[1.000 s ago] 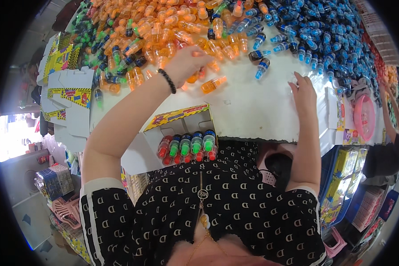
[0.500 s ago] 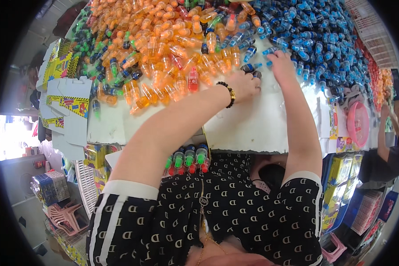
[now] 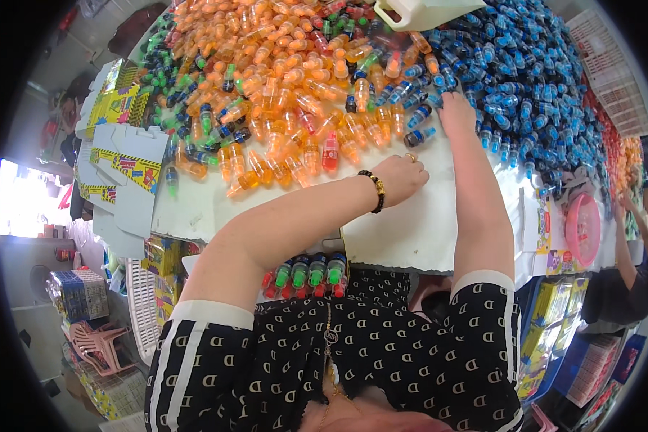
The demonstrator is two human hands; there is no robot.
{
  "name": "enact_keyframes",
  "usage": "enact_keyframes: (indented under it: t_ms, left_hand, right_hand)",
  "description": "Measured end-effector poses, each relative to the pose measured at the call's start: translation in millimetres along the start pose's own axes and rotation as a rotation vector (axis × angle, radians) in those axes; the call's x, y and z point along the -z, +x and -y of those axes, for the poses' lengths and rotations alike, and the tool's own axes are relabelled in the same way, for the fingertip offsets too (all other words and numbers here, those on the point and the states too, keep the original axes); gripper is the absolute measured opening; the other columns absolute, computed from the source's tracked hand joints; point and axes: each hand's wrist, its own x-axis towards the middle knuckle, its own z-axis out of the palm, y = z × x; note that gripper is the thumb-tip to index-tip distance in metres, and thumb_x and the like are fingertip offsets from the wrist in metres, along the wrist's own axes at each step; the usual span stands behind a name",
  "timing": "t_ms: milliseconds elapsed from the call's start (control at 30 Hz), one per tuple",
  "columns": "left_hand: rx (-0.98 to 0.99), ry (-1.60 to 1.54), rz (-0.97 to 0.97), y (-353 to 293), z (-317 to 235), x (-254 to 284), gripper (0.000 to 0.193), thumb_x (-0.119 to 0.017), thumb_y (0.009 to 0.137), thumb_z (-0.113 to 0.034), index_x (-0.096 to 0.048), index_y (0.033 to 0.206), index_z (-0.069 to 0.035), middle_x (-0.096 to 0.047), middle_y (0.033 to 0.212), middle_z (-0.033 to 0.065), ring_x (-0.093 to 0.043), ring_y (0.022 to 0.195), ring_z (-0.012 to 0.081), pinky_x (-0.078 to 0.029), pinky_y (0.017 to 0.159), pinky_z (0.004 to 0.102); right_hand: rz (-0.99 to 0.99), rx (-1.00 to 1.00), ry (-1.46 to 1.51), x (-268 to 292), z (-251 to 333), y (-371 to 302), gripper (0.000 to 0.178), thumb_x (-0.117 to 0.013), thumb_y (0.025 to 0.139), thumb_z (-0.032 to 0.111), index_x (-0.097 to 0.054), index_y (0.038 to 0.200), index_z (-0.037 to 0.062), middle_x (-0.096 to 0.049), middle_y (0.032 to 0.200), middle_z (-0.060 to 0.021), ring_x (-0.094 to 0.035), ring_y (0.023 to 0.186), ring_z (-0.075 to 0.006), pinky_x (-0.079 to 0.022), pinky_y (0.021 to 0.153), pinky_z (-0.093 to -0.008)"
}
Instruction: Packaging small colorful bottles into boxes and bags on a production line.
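My left hand (image 3: 402,178), with a dark beaded bracelet at the wrist, hovers low over the white tabletop (image 3: 403,230). Its fingers are curled in, and whatever they may hold is hidden. Farther off, my right hand (image 3: 458,115) reaches to the near edge of the heap of small blue bottles (image 3: 525,93), its fingertips bent down among them and out of sight. A loose blue bottle (image 3: 419,137) lies between the two hands. To the left spreads a pile of small orange bottles (image 3: 281,133), with a red bottle (image 3: 330,153) among them.
Below the table edge, before my body, stand rows of green-tipped and red-tipped bottles (image 3: 315,273). Flattened printed cartons (image 3: 126,169) lie at the left. A pink basket (image 3: 583,227) sits at the right, near another person's arm (image 3: 628,241). A cream scoop-like container (image 3: 428,13) rests on the far bottles.
My left hand has drawn back toward me, away from the loose blue bottle. My right hand has stretched farther into the blue heap. The view has tilted, bringing the cream container into sight.
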Motion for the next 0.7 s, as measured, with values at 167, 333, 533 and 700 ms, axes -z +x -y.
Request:
enact_keyframes:
  t_ms: [167,333,533,700]
  left_hand:
    - [0.475,-0.548,0.094,-24.2,23.1,49.4,0.019,-0.060,0.083,-0.023,-0.062,0.089,-0.005,-0.064,0.082,0.0099,-0.063,0.081,0.0229,-0.051,0.071,0.0343]
    - [0.835,-0.906,-0.085,-31.8,77.6,51.8,0.032,-0.063,0.087,-0.036,-0.067,0.091,-0.005,-0.068,0.078,0.0097,-0.065,0.074,0.0152,-0.050,0.065,0.0319]
    - [0.483,-0.160,0.090,47.6,78.3,-11.8,0.025,-0.060,0.086,-0.031,-0.070,0.097,-0.011,-0.069,0.084,0.0101,-0.068,0.083,0.0252,-0.052,0.070,0.0383]
    - [0.344,0.186,0.156,17.2,120.5,-55.9,0.028,-0.057,0.086,-0.035,-0.070,0.101,-0.013,-0.069,0.093,0.0110,-0.066,0.086,0.0316,-0.051,0.073,0.0403]
  right_hand:
    - [0.176,-0.222,0.193,45.3,7.3,8.1,0.027,-0.067,0.080,0.023,-0.062,0.103,0.0081,-0.065,0.091,-0.0125,-0.064,0.081,-0.0270,-0.052,0.068,-0.0377]
    - [0.686,-0.560,0.934,81.7,4.2,-29.4,0.025,-0.064,0.083,0.027,-0.067,0.088,0.0021,-0.066,0.080,-0.0080,-0.063,0.067,-0.0169,-0.049,0.057,-0.0305]
    - [0.433,-0.674,1.243,25.0,18.9,-67.5,0.030,-0.066,0.084,0.022,-0.065,0.102,-0.0021,-0.066,0.076,-0.0079,-0.062,0.056,-0.0159,-0.044,0.043,-0.0300]
    - [0.375,-0.537,1.470,27.7,64.6,-57.4,0.039,-0.070,0.083,0.023,-0.061,0.114,-0.0001,-0.065,0.078,-0.0075,-0.057,0.049,-0.0127,-0.037,0.035,-0.0276]
